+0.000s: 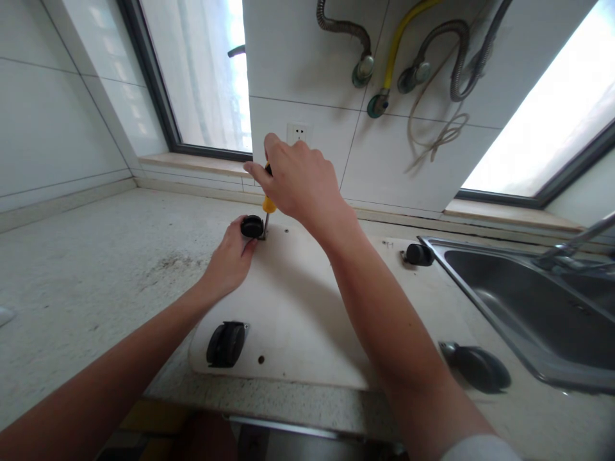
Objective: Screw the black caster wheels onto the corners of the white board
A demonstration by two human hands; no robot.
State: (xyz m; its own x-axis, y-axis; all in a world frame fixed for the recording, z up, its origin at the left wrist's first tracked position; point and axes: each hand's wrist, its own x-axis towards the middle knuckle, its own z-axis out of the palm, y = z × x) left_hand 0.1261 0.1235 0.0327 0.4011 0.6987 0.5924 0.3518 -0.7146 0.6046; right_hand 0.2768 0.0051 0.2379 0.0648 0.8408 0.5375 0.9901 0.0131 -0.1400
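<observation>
A white board [307, 320] lies on the countertop with black caster wheels near its corners. My right hand [300, 176] is wrapped round the yellow and black handle of a screwdriver [269, 204], which stands almost upright. Its metal shaft reaches down to the mounting plate of the far left caster [252, 226]. Fingers of my left hand [229, 259] grip that caster from its left side. A near left caster [227, 344], a far right caster [419, 255] and a near right caster [480, 368] also sit on the board. The screw under the tip is too small to make out.
At the right a steel sink [519, 301] with a faucet [571, 246] adjoins the board. Hoses and a yellow pipe [396, 48] run down the tiled wall above a power outlet [299, 132]. Dark crumbs [175, 266] lie on the speckled countertop [96, 256] at left.
</observation>
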